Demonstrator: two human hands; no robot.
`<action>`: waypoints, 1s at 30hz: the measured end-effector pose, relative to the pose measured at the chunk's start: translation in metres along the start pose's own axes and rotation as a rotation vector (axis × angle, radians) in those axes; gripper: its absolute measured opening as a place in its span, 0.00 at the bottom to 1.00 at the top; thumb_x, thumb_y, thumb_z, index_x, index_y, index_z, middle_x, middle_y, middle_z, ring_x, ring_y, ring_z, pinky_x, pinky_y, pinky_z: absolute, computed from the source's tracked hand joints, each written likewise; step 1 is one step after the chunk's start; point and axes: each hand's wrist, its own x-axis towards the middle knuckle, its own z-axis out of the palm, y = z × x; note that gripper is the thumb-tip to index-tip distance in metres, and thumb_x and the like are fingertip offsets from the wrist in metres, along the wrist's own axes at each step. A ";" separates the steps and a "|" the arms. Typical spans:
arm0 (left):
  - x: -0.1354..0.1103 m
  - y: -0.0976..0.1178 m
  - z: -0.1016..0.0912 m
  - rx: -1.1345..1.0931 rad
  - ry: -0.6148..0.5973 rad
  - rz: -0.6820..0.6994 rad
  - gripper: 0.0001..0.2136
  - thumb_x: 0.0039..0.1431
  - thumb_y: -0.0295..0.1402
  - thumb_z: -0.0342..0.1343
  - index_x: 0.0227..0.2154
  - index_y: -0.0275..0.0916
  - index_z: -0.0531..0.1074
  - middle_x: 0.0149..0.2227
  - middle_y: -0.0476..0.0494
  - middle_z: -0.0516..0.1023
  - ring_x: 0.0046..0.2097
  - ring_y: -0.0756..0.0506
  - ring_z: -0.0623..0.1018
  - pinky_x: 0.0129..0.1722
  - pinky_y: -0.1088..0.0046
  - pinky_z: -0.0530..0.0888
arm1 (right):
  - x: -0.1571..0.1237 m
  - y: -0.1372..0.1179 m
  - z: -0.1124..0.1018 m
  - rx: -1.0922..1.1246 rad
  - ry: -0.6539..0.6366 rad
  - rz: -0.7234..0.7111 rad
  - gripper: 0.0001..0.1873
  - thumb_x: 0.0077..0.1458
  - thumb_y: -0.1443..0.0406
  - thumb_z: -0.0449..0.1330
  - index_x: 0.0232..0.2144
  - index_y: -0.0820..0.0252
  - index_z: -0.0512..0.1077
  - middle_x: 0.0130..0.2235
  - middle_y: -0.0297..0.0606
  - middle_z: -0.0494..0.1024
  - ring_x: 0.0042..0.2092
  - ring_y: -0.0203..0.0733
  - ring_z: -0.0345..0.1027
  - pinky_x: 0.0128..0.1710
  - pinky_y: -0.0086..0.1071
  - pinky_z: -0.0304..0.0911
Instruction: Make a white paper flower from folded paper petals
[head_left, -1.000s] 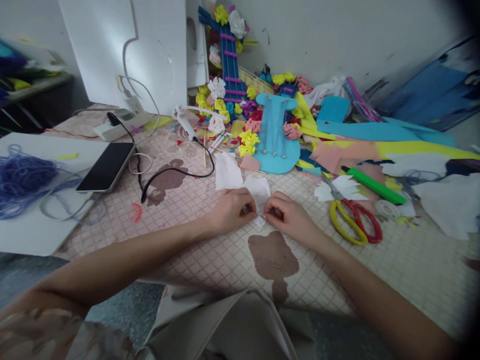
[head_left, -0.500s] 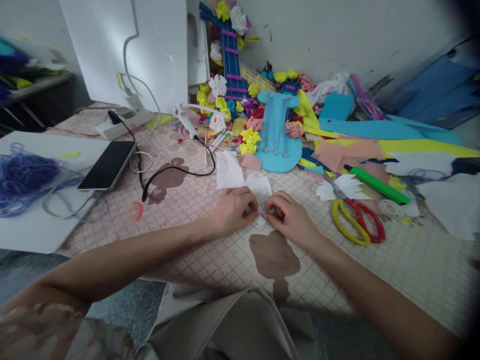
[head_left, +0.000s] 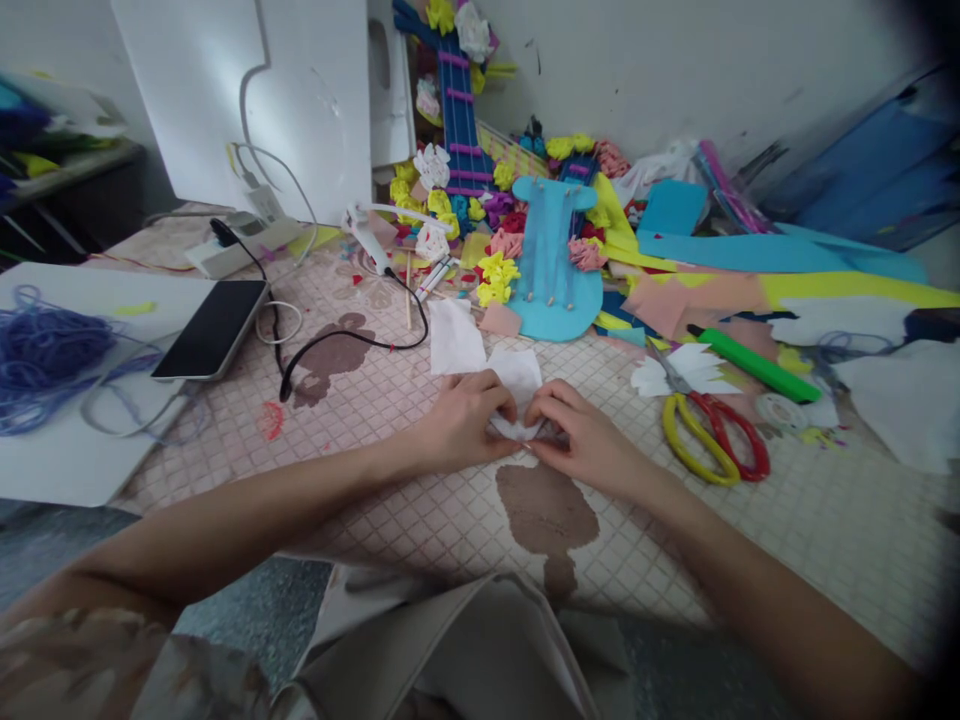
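My left hand (head_left: 463,420) and my right hand (head_left: 583,436) meet over a small piece of white paper (head_left: 517,375) on the pink checked tablecloth (head_left: 420,520). Both hands pinch the paper's near end between fingers and thumbs, and that end looks crumpled or rolled. A second white piece (head_left: 454,338) lies just behind it, joined or touching. The fingertips hide the pinched part.
Scissors with yellow and red handles (head_left: 712,435) and a green marker (head_left: 754,365) lie to the right. A blue foam guitar shape (head_left: 553,262) and paper flowers are piled behind. A phone (head_left: 211,329), black cable (head_left: 337,345) and blue yarn (head_left: 45,350) sit at the left.
My hands have closed in on each other and gathered the near end of the white paper tighter. The camera view has shifted slightly.
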 end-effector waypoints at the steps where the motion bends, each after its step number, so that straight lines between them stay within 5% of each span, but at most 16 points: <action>1: 0.000 0.000 0.000 0.005 -0.010 0.002 0.17 0.46 0.43 0.63 0.35 0.39 0.70 0.40 0.44 0.70 0.44 0.42 0.71 0.46 0.62 0.61 | 0.000 0.000 -0.001 0.004 -0.011 -0.003 0.08 0.49 0.69 0.59 0.34 0.56 0.65 0.40 0.37 0.65 0.37 0.37 0.64 0.34 0.31 0.62; 9: 0.001 -0.002 -0.005 -0.001 -0.055 0.020 0.19 0.47 0.48 0.62 0.36 0.40 0.71 0.40 0.45 0.70 0.46 0.42 0.71 0.45 0.62 0.62 | 0.000 -0.005 0.001 -0.045 0.005 0.029 0.05 0.53 0.65 0.57 0.35 0.57 0.65 0.40 0.36 0.65 0.33 0.35 0.64 0.32 0.31 0.62; 14: 0.004 -0.005 -0.010 -0.104 -0.065 0.018 0.03 0.56 0.30 0.55 0.33 0.38 0.73 0.36 0.46 0.72 0.41 0.47 0.72 0.42 0.69 0.65 | 0.000 -0.006 0.010 -0.154 0.065 0.072 0.06 0.54 0.64 0.57 0.35 0.57 0.64 0.40 0.37 0.65 0.35 0.36 0.65 0.33 0.32 0.62; 18: 0.003 -0.011 -0.012 -0.154 -0.022 0.015 0.07 0.51 0.22 0.54 0.31 0.37 0.74 0.34 0.47 0.72 0.35 0.50 0.72 0.36 0.74 0.66 | 0.000 -0.006 0.010 -0.154 0.057 0.091 0.07 0.53 0.63 0.58 0.35 0.57 0.64 0.41 0.36 0.64 0.32 0.34 0.64 0.33 0.32 0.62; 22: 0.003 -0.009 -0.012 -0.151 0.039 0.047 0.07 0.53 0.23 0.54 0.31 0.38 0.75 0.34 0.47 0.73 0.38 0.49 0.72 0.39 0.72 0.66 | 0.001 -0.006 0.010 -0.140 0.058 0.089 0.07 0.53 0.63 0.58 0.35 0.57 0.65 0.40 0.36 0.65 0.32 0.34 0.65 0.33 0.32 0.62; 30: 0.005 0.002 -0.002 -0.094 -0.069 0.119 0.04 0.57 0.28 0.55 0.33 0.40 0.74 0.36 0.49 0.75 0.44 0.45 0.71 0.47 0.64 0.59 | 0.002 0.003 0.004 -0.066 0.063 0.058 0.06 0.53 0.66 0.58 0.34 0.57 0.64 0.40 0.36 0.64 0.37 0.38 0.65 0.36 0.32 0.63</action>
